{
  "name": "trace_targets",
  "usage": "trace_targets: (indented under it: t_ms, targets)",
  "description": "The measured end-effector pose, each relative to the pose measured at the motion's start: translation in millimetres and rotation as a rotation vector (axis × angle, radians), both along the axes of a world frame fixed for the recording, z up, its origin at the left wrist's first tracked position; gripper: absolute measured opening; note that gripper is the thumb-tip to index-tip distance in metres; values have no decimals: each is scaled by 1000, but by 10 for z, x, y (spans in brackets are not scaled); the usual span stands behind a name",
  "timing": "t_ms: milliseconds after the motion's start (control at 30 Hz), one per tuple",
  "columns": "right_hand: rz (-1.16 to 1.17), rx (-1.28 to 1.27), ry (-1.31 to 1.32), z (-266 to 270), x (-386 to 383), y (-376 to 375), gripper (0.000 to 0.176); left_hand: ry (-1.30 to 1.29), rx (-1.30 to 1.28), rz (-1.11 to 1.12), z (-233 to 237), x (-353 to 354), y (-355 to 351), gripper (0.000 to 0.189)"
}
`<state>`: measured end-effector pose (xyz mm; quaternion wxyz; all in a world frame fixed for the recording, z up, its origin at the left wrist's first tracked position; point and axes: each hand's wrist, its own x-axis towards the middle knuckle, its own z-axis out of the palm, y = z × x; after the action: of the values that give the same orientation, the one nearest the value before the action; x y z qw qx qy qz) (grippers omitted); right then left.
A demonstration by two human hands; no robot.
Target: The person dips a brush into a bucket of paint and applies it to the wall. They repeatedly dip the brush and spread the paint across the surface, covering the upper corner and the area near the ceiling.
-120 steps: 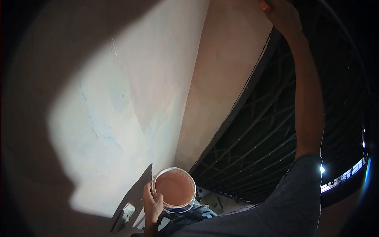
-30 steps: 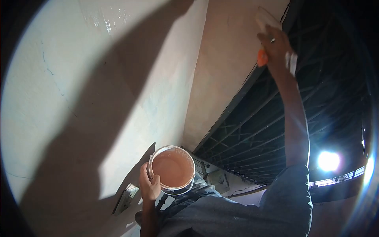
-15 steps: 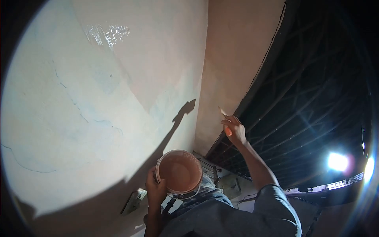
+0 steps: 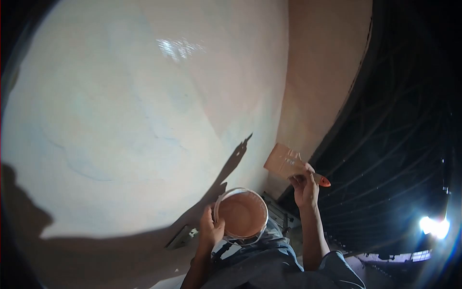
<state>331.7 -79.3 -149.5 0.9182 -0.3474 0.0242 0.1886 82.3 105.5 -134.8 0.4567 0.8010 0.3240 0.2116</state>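
My right hand (image 4: 306, 187) is closed around the handle of a wide paintbrush (image 4: 285, 162), whose orange-tipped end sticks out to the right. The brush's broad side faces me, coated in pinkish-brown paint, with its bristles toward the wall corner. With my left hand (image 4: 211, 228) I grip the rim of a white paint bucket (image 4: 265, 212), thumb over the edge. Pinkish-brown paint (image 4: 239, 215) lies inside the bucket, held low in front of my body. Ahead is the pale wall (image 4: 120, 111), part of it covered in a pinker coat with a wet, shiny patch (image 4: 178, 49).
A narrower pinkish wall (image 4: 327, 62) meets the pale one at a corner. Dark netting or grillwork (image 4: 399, 120) curves along the right side. A bright lamp (image 4: 434, 227) shines at the lower right, and shadows of my arm and the brush fall on the wall.
My right hand has come lower and turned, so the brush went from edge-on to showing its broad face. The view has shifted left, and the bucket appears farther right in it.
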Motion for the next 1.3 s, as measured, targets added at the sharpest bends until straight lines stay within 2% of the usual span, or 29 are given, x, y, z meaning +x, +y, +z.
trace_targets:
  t_ms: [33, 100, 167, 200, 267, 333, 633, 767, 933, 1067, 1200, 1300]
  targets:
    - [15, 15, -14, 101, -53, 29, 22, 28, 109, -8, 33, -11, -6, 46]
    - [-25, -73, -66, 321, -156, 76, 18, 38, 90, 14, 148, -60, -24, 46]
    - [-2, -77, -109, 493, -252, 116, 15, -41, -153, -19, 222, -109, -20, 47]
    - [-5, -97, -104, 570, -281, 142, 15, 13, -134, 4, 253, -108, -22, 48]
    - [-9, -113, -99, 689, -337, 152, 14, -43, -102, -14, 181, -145, -2, 48]
    - [9, -84, -116, 654, -334, 105, 14, -100, -63, -39, 162, -153, -15, 49]
    - [36, -43, -97, 734, -348, 106, 12, -19, -198, 12, 59, -105, -22, 51]
    - [47, -26, -106, 796, -389, 75, 12, -27, -161, 35, -116, -60, -20, 51]
    - [130, 5, 34, 926, -316, -34, 16, 61, 4, 33, 212, -12, -95, 48]
    - [149, 78, 84, 1060, -357, -41, 18, 58, 59, 44, 173, -11, -194, 45]
    - [75, 204, -142, 2106, -514, 315, 24, 19, 93, 27, 134, -105, -109, 45]
    - [21, 397, -286, 2806, -464, 650, 25, -58, 94, 4, 238, -91, -131, 46]
